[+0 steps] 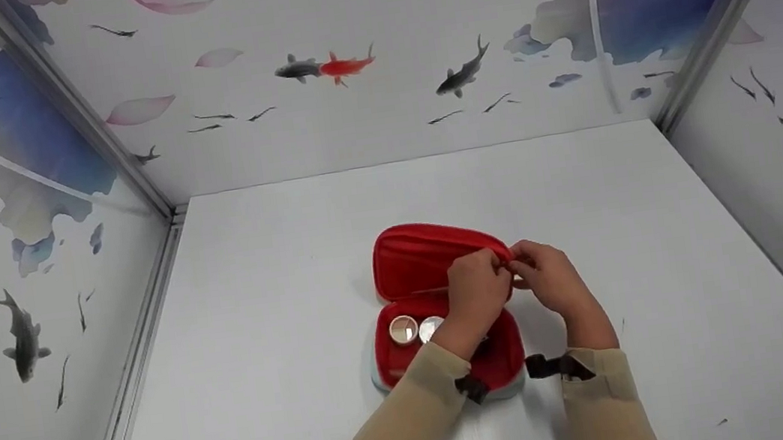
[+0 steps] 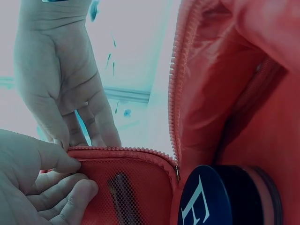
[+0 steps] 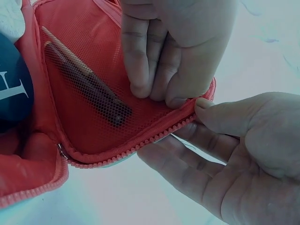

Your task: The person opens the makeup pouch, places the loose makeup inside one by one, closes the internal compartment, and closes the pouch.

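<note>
currently, both hands (image 1: 477, 286) (image 1: 550, 276) pinch red case lid (image 1: 404, 267); left wrist (image 1: 457, 338) partly covers round container (image 1: 428, 329).

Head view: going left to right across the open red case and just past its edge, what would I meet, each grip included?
Beige-topped round container → silvery-white round container → left grip → right grip.

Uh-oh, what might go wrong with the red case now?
The left hand reaches across the open red case, so it might bump the round containers. The right hand pinches the lid at its edge, beside the zipper teeth, which might nip a finger.
</note>
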A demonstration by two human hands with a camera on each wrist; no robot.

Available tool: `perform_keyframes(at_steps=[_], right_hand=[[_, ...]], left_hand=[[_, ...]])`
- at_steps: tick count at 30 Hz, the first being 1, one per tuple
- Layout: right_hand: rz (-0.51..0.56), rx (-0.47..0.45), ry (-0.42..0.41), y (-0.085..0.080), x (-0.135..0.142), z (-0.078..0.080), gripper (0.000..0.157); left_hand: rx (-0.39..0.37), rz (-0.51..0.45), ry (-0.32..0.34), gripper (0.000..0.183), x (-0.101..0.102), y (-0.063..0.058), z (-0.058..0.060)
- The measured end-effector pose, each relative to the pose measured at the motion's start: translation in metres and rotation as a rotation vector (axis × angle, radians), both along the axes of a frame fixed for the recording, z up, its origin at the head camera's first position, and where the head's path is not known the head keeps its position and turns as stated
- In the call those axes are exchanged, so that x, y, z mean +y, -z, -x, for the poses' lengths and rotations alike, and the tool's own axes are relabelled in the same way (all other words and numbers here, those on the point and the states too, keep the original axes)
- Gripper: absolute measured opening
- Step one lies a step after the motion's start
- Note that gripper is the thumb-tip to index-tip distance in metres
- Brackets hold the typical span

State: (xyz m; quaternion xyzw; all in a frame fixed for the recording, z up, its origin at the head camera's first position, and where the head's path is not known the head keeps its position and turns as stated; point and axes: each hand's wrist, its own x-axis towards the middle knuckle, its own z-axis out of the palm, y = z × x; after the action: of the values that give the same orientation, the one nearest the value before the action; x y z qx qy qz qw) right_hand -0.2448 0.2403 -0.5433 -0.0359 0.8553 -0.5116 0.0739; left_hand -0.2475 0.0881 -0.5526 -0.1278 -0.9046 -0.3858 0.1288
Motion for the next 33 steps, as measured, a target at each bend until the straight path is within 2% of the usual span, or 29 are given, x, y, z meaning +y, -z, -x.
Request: perform_keyframes(at_steps=[7,12,21,28,33], right_hand=[[0.008,-0.011,0.016,0.0,0.0,-0.002,0.019],[0.005,-0.003,0.026,0.0,-0.002,-0.003,0.018],[0.007,0.011,0.022,0.001,-0.003,-0.005,0.019],[-0.036,0.045,0.045,-0.002,-0.007,-0.005,0.018],[-0.082,0.069,0.066,-0.003,-0.009,-0.004,0.017]], left_hand=[[0.032,0.075,0.005,0.023,0.001,0.0,-0.002],[0.053,0.081,0.0,0.026,0.002,0.0,-0.001],[0.056,0.008,0.027,0.034,-0.002,0.003,0.001],[0.041,-0.026,0.024,0.017,-0.007,0.002,0.002],[0.022,-0.092,0.029,0.013,-0.009,0.0,0.0]])
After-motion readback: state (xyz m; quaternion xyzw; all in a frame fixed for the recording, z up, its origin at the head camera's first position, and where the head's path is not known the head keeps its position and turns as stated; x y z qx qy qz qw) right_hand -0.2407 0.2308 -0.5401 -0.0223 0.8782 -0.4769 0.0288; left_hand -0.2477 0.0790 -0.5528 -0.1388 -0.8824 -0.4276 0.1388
